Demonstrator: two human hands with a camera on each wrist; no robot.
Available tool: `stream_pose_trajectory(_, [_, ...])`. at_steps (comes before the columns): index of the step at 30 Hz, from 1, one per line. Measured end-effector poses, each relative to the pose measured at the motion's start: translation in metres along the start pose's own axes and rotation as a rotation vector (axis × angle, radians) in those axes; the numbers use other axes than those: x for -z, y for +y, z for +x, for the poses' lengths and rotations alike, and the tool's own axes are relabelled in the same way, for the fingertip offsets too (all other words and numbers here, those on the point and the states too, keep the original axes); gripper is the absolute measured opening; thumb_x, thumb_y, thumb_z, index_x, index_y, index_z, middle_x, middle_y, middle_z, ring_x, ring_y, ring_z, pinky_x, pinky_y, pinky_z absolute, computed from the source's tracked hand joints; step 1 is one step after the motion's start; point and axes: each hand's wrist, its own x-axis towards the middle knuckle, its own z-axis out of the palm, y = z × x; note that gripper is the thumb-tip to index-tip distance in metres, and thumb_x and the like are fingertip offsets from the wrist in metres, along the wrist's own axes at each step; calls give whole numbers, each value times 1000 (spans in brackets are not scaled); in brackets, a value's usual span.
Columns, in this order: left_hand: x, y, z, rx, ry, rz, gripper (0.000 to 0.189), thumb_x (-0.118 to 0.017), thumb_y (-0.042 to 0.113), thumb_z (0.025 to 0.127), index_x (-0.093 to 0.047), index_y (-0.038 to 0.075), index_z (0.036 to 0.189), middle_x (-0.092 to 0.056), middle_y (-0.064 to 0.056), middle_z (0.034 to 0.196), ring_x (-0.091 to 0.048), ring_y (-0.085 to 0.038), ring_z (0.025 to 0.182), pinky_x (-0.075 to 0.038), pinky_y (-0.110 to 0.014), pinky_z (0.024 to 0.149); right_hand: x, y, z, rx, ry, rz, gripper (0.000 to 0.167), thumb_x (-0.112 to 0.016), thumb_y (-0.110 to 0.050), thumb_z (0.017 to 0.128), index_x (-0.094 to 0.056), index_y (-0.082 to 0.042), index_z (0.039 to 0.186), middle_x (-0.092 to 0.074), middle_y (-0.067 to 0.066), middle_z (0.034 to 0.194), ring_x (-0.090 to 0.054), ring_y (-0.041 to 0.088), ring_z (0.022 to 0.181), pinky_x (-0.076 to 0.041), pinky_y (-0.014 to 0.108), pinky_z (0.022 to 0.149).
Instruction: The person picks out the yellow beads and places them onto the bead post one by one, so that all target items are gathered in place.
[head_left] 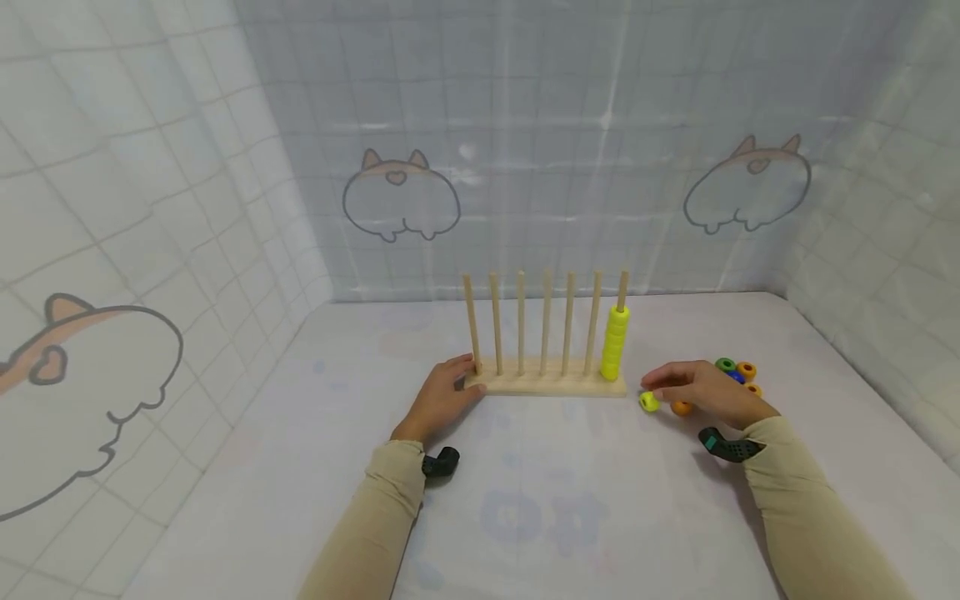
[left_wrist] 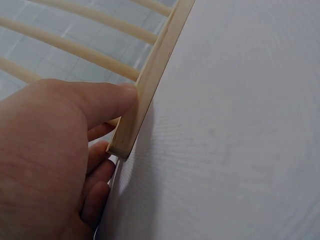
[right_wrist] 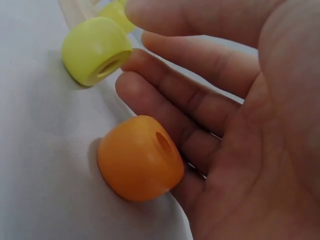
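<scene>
A wooden bead rack (head_left: pixel 551 385) with several upright pegs stands on the table, its rightmost peg threaded with a stack of yellow beads (head_left: pixel 614 343). My left hand (head_left: pixel 442 400) grips the left end of its base, thumb on the front edge and fingers behind, as the left wrist view shows at the base (left_wrist: pixel 145 100). To the right of the rack, my right hand (head_left: pixel 708 392) is beside a loose yellow bead (right_wrist: pixel 95 52), fingertips right at it and fingers loosely bent. An orange bead (right_wrist: pixel 140 159) lies under that palm.
Beyond the right hand lie several more loose beads, among them a green bead (head_left: pixel 725 364), a blue bead (head_left: pixel 737 377) and an orange bead (head_left: pixel 746 371). A tiled-pattern sheet (head_left: pixel 540 167) with cartoon animals covers the walls around the white table (head_left: pixel 562 483).
</scene>
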Motion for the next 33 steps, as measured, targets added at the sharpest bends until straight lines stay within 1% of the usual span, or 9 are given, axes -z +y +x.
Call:
stream_pose_trajectory(3, [2,0,0,-14,-1,3,52,-67,28,96,-58,2,140,-46,-7,153,-37,-32,143,-27,-47,118,0,-1,2,-9,-19,-17,41,-70,-30,95,-66,-9,130,-63,11,133,-57,24,114,-53,32,84])
stream_pose_trajectory(6, [5,2,2,-21,5,3,51,-67,28,95,-59,2,139,-46,-6,153,-37,-32,142,-27,-47,118,0,-3,1,-7,-33,-21,43,-71,-28,94,-64,-9,132,-61,12,133,-57,26,109,-54,33,79])
stream_pose_trajectory(9, [7,2,3,-13,5,2,52,-67,29,95,-59,3,139,-47,-5,153,-37,-31,143,-27,-46,118,0,-4,2,-6,-55,-29,45,-71,-27,93,-63,-9,134,-60,13,134,-56,28,106,-54,35,76])
stream_pose_trajectory(12, [7,1,3,-2,-9,-1,53,-66,30,95,-58,3,140,-46,-5,153,-36,-30,143,-26,-46,119,0,-4,3,9,-68,-60,46,-72,-27,93,-62,-10,134,-60,12,133,-55,27,110,-53,33,79])
stream_pose_trajectory(16, [4,0,2,6,-14,-16,52,-66,29,96,-58,3,141,-46,-6,153,-36,-30,143,-25,-46,119,0,-1,3,53,-72,-98,44,-72,-25,93,-63,-9,133,-61,11,131,-54,26,112,-52,30,82])
stream_pose_trajectory(24, [1,1,-1,3,8,-14,51,-66,28,95,-59,3,139,-47,-7,152,-37,-31,143,-26,-45,118,-2,-1,4,69,-73,-125,42,-72,-24,93,-65,-9,131,-61,11,128,-52,24,103,-51,29,75])
stream_pose_trajectory(26, [1,2,-2,3,6,-13,52,-66,28,96,-58,2,140,-46,-6,153,-36,-31,143,-26,-47,118,-2,0,4,70,-70,-136,41,-72,-24,92,-67,-11,130,-62,10,126,-53,22,97,-50,27,72])
stream_pose_trajectory(30, [2,5,-4,14,-3,-7,55,-65,29,96,-55,2,143,-45,-6,154,-35,-32,143,-26,-49,118,-1,3,5,71,-75,-147,37,-72,-24,92,-69,-14,128,-64,9,119,-54,18,79,-48,25,63])
stream_pose_trajectory(33, [2,5,-3,15,-3,2,56,-64,30,96,-54,3,144,-44,-5,155,-34,-32,144,-26,-49,118,-1,5,6,71,-71,-141,37,-72,-24,92,-70,-14,127,-64,9,115,-52,17,72,-47,25,59])
